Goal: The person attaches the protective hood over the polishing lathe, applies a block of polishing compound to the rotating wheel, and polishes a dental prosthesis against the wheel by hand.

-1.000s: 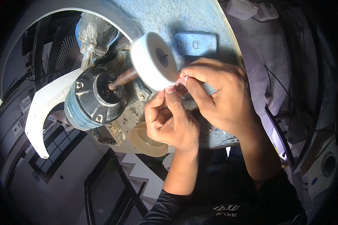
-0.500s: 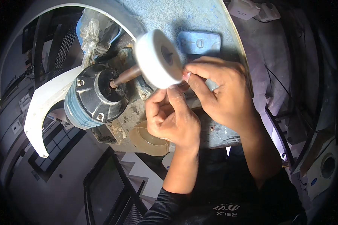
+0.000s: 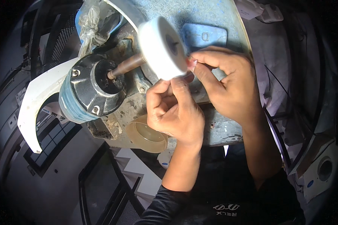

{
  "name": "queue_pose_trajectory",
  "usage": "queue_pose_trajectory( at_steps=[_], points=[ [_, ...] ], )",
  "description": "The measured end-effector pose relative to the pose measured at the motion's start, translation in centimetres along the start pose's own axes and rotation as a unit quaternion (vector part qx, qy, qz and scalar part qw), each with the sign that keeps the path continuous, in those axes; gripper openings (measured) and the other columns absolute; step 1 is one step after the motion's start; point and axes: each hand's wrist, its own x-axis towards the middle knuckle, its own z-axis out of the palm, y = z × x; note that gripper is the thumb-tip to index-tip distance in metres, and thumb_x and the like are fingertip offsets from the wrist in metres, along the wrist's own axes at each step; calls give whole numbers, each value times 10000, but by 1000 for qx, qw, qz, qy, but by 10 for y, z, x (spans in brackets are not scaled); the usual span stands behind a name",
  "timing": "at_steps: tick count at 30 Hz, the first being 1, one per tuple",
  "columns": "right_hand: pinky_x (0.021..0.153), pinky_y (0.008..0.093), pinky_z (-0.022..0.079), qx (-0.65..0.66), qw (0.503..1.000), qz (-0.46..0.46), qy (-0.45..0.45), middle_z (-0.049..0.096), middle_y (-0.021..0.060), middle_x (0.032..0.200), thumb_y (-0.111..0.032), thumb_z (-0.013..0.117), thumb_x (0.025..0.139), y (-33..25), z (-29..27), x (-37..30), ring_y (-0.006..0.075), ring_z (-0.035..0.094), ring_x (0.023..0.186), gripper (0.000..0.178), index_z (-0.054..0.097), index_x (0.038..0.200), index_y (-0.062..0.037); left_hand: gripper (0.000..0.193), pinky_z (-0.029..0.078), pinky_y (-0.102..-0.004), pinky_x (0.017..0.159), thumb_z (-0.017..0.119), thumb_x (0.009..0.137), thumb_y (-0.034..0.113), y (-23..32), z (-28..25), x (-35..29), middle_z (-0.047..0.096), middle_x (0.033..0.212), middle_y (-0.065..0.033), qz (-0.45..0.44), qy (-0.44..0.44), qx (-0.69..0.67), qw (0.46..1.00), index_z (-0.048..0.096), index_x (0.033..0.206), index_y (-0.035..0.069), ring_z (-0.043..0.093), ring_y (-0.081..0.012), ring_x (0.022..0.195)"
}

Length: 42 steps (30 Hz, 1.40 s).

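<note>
A thick white wheel point(image 3: 159, 48), blurred at its rim, sits on a brown shaft point(image 3: 128, 66) that comes out of a black and blue-grey motor point(image 3: 92, 90). My right hand point(image 3: 231, 80) pinches a small glossy pink and whitish piece point(image 3: 192, 64) between thumb and fingers, close against the wheel's right lower edge. Just under the wheel, my left hand point(image 3: 176, 108) is closed, thumb and forefinger pressed together at the rim. Whatever those fingertips hold is hidden by the wheel and the fingers.
Beyond my right hand lies a shallow blue tray point(image 3: 215, 35) on the dusty pale-blue surface point(image 3: 191, 13). A knotted clear plastic bag point(image 3: 92, 22) is behind the motor. Left of it curves a white guard point(image 3: 28, 108). A tan ring-shaped band point(image 3: 150, 139) rests below my left hand.
The whole view has shifted a little, with the wheel and motor higher in the picture. Both hands keep their pinch beside the wheel; the pink piece shows slightly more.
</note>
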Motion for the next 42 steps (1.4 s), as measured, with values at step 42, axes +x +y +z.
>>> queue_pose_trajectory(
  at_steps=[42],
  points=[
    [657, 288, 553, -26, 991, -121, 53, 701, 156, 871, 41, 659, 798, 15, 5, -12, 233, 702, 745, 147, 691, 941, 49, 77, 577, -368, 856, 562, 879, -134, -15, -12, -4, 628, 1022, -255, 48, -32, -77, 995, 528, 929, -86, 663, -242, 926]
  ],
)
